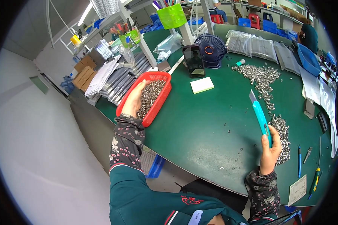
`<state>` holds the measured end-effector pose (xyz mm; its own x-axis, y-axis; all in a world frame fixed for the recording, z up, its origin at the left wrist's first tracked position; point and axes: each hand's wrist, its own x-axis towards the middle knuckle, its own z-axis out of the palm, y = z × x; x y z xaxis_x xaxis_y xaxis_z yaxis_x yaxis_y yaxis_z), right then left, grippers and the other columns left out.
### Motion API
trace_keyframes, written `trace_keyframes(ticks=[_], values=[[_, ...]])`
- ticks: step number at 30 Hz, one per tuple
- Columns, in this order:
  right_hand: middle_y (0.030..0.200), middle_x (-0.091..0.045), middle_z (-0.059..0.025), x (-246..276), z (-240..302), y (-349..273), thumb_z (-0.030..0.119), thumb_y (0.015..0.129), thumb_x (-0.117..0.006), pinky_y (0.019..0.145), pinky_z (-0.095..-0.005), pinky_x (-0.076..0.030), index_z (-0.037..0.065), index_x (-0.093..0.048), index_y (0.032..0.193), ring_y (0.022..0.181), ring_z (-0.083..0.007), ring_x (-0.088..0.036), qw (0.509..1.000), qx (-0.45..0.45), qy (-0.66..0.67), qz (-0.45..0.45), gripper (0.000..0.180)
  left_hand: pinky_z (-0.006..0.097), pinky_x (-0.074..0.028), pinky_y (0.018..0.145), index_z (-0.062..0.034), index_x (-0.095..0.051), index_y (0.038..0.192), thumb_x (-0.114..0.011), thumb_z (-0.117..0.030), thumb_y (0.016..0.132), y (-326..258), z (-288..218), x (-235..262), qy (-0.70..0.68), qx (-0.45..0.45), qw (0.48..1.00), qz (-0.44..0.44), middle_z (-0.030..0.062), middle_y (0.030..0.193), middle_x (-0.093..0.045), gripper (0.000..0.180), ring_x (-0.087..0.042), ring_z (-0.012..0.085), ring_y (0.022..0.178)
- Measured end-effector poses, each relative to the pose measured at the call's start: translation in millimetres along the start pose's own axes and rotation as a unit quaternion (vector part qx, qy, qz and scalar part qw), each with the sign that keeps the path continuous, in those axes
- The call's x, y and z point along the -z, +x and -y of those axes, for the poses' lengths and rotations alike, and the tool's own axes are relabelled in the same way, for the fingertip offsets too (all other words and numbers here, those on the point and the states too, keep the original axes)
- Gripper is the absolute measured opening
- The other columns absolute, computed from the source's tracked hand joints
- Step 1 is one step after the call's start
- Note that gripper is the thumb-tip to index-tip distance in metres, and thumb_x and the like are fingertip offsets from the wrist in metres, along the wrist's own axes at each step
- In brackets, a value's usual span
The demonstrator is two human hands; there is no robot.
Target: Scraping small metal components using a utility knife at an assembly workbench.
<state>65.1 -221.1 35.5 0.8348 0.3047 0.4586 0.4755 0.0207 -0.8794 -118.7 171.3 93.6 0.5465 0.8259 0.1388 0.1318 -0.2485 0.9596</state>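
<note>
My left hand (135, 98) reaches into a red plastic basket (162, 104) on the left side of the table. Its fingers look stretched out along the basket's left inner side, beside a heap of small metal parts (151, 94); the fingertips are partly hidden. My right hand (270, 153) is closed round a teal utility knife (261, 119), held upright with its blade bared and pointing away from me. Close behind that hand lies a pile of small shiny metal fittings (280, 137), and a larger pile (260, 77) spreads farther back.
On the green table (191, 131) stand a phone (193, 62) and a dark fan (210, 50), with a white pad (202, 85) before them. Bagged stacks (118, 80) lie left. A blue pen (299, 161), a screwdriver (317, 179) and a blue bin (308, 60) are at right.
</note>
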Motion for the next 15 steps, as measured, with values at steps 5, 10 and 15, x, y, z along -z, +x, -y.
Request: trace_keyframes(ticks=[5, 10, 15], values=[[0.096, -0.055, -0.0085, 9.3, -3.4, 8.2, 0.008, 0.077, -0.053, 0.076, -0.0249, -0.038, -0.005, -0.05, 0.104, 0.083, -0.0141, -0.05, 0.998, -0.001, 0.023, -0.058, 0.03, 0.026, -0.042, 0.052, -0.0005, -0.05, 0.102, -0.055, -0.023, 0.078, 1.6, 21.8, 23.3, 0.348, 0.059, 0.935, 0.035, 0.0068, 0.082, -0.057, 0.033, -0.053, 0.0124, 0.065], [0.081, -0.052, -0.0016, 23.7, -4.2, 26.2, 0.011, 0.08, -0.053, 0.052, -0.0145, -0.032, -0.005, -0.049, 0.104, 0.062, -0.002, -0.041, 0.941, -0.106, 0.279, -0.162, 0.029, 0.029, -0.044, 0.045, 0.0015, -0.053, 0.098, -0.062, -0.018, 0.07, 3.8, 42.9, 30.6, 0.339, 0.072, 0.938, 0.018, 0.0102, 0.07, -0.058, 0.035, -0.055, 0.0167, 0.053], [0.059, -0.038, 0.0018, 42.1, -0.1, 34.6, 0.018, 0.085, -0.046, 0.034, -0.015, -0.022, -0.002, -0.047, 0.104, 0.039, -0.0014, -0.027, 0.887, -0.118, 0.38, -0.233, 0.028, 0.037, -0.039, 0.056, 0.0031, -0.051, 0.066, -0.054, -0.015, 0.077, 1.5, -17.4, -61.4, 0.42, -0.263, 0.868, -0.029, 0.0161, 0.06, -0.05, 0.021, -0.05, 0.0266, 0.057]])
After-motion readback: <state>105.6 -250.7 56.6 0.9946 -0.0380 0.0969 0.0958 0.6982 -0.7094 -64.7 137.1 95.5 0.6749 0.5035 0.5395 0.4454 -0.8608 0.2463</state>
